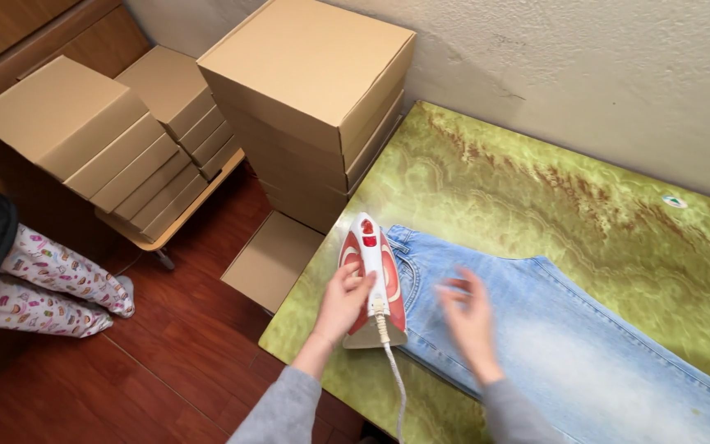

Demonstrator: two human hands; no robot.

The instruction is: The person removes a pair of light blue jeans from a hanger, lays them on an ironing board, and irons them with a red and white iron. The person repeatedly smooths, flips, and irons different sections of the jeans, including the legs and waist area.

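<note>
A red and white iron (374, 279) stands on its heel at the waistband end of light blue jeans (585, 345), which lie flat on a green marbled table (536, 189). My left hand (343, 302) touches the iron's handle from the left, fingers curled around it. My right hand (468, 316) hovers open and blurred over the jeans just right of the iron. The iron's white cord (394, 382) trails down toward me.
Stacks of brown cardboard boxes (310, 99) stand left of the table, more on a low stand (108, 140), and a flat one on the wooden floor (273, 259). Another person's legs in patterned trousers (43, 284) are at far left. A wall runs behind the table.
</note>
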